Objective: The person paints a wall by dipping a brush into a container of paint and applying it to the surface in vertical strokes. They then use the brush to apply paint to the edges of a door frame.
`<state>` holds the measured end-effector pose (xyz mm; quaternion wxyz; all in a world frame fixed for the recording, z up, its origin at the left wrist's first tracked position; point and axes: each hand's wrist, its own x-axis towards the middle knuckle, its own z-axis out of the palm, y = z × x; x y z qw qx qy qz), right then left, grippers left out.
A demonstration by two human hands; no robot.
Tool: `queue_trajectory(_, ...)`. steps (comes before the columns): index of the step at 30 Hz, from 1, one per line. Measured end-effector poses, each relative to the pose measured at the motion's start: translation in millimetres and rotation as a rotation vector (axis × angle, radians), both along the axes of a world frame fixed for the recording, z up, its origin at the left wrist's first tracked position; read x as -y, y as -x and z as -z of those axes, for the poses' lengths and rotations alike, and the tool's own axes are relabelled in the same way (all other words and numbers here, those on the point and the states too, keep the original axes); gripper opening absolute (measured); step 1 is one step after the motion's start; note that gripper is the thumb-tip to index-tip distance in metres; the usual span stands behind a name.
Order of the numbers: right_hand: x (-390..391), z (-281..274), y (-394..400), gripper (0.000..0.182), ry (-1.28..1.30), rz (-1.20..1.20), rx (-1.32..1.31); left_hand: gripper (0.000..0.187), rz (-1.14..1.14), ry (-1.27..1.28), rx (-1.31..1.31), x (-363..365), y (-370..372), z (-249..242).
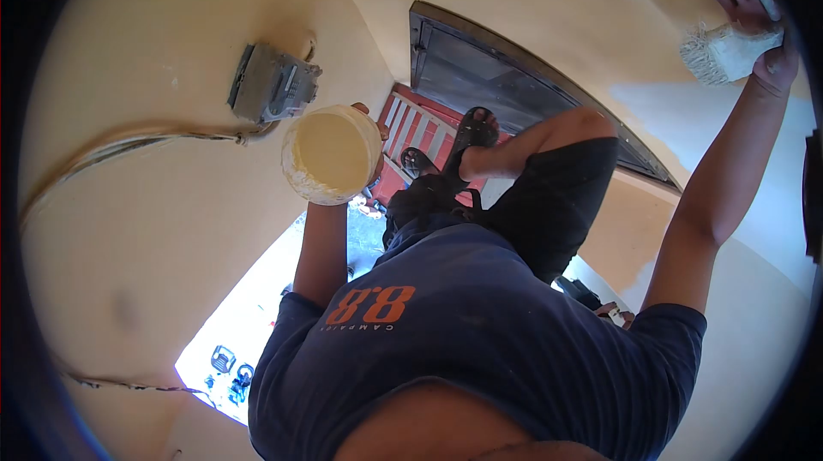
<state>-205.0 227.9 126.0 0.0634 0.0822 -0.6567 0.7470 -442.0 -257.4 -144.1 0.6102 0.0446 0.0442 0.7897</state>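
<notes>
My left hand [378,144] is wrapped around the far side of a plastic tub [291,171], most of it hidden behind the tub. Cream-coloured paint [334,148] fills part of the tub, and dried smears coat its rim. At the upper right, my right hand [754,15] is raised against the wall with a wide paintbrush [735,51] in its grip. White paint covers the brush, and its frayed bristles point left. Several fingers stretch along the wall, spotted with white. A lighter patch of paint [660,105] spreads over the wall below the brush.
A grey electrical box [273,84] with cables [146,142] is fixed on the left wall. A dark-framed panel [506,75] lies ahead. My sandalled feet [474,131] are above a red surface with white slats [417,131]. A bright opening [249,324] shows objects far below.
</notes>
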Motion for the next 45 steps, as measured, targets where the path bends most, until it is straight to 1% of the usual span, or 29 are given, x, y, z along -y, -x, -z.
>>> queue_trajectory(3,2.6,-2.0,1.3,0.072,-0.016,-0.004,-0.013,0.076,0.035,0.102,0.089,-8.3,1.4,0.6)
queue_trajectory(5,3.6,-2.6,2.2,0.073,-0.026,-0.006,-0.023,0.076,0.041,0.038,-0.028,-17.5,1.9,-1.6)
queue_trajectory(6,3.1,-0.8,2.8,0.073,-0.028,-0.005,-0.026,0.076,0.048,0.042,-0.024,-19.5,-0.4,-1.1)
queue_trajectory(8,2.9,-1.1,5.7,0.074,-0.041,-0.017,-0.041,0.075,0.12,-0.026,0.089,-26.5,1.8,-3.3)
queue_trajectory(12,2.6,-4.3,9.7,0.076,-0.056,-0.037,-0.057,0.075,0.113,-0.001,0.075,-34.6,3.9,-6.9)
queue_trajectory(15,-0.1,-3.3,15.6,0.077,-0.054,-0.058,-0.065,0.073,0.048,0.035,0.058,-40.0,0.8,-12.1)
queue_trajectory(18,-1.5,-0.5,18.3,0.078,-0.057,-0.072,-0.08,0.07,0.12,-0.04,0.087,-44.8,3.0,-22.3)
queue_trajectory(21,1.0,4.2,23.3,0.079,-0.072,-0.107,-0.093,0.069,0.127,0.015,0.079,-50.9,1.5,-23.6)
queue_trajectory(22,1.2,4.6,26.1,0.079,-0.074,-0.124,-0.1,0.073,-0.011,0.185,0.028,-53.3,-3.2,-27.4)
queue_trajectory(24,-2.1,6.5,31.6,0.08,-0.068,-0.16,-0.124,0.077,-0.138,0.373,-0.016,-57.0,-7.9,-23.9)
queue_trajectory(25,-3.4,8.1,34.9,0.081,-0.064,-0.18,-0.143,0.077,-0.011,0.221,-0.013,-59.6,-2.3,-14.9)
queue_trajectory(26,-6.1,11.4,39.4,0.081,-0.052,-0.216,-0.159,0.077,0.115,0.073,-0.008,-60.3,-1.1,-8.0)
queue_trajectory(27,-11.7,11.7,43.5,0.082,-0.039,-0.267,-0.182,0.077,0.126,0.083,-0.009,-62.3,-4.0,-3.6)
queue_trajectory(28,-27.6,10.2,55.2,0.082,0.048,-0.398,-0.207,0.078,0.137,0.117,0.015,-67.2,-6.2,0.1)
queue_trajectory(30,-11.1,11.1,63.7,0.082,0.035,-0.847,-0.238,0.079,0.156,0.157,0.041,-74.0,-13.8,-2.5)
queue_trajectory(31,15.3,13.0,43.6,0.068,-0.096,-0.429,-0.25,0.08,0.177,0.161,0.05,-78.0,-17.1,-6.9)
queue_trajectory(32,28.6,14.4,33.7,0.068,-0.158,-0.249,-0.239,0.08,0.192,0.163,0.056,-80.2,-18.5,-8.2)
queue_trajectory(33,28.5,14.3,32.5,0.068,-0.167,-0.224,-0.248,0.081,0.206,0.164,0.062,-82.6,-19.9,-9.3)
queue_trajectory(35,31.5,13.5,28.3,0.069,-0.186,-0.166,-0.253,0.082,0.283,0.065,0.008,-85.9,-18.6,-7.0)
queue_trajectory(39,37.3,9.5,25.3,0.07,-0.222,-0.095,-0.267,0.082,0.331,0.008,0.029,-95.2,-20.7,-8.3)
queue_trajectory(42,36.6,11.0,22.5,0.072,-0.223,-0.056,-0.291,0.081,0.216,0.171,0.022,-92.2,-21.5,-8.3)
queue_trajectory(45,35.4,7.3,25.7,0.074,-0.249,-0.025,-0.311,0.08,0.175,0.192,-0.032,-99.2,-23.3,-2.7)
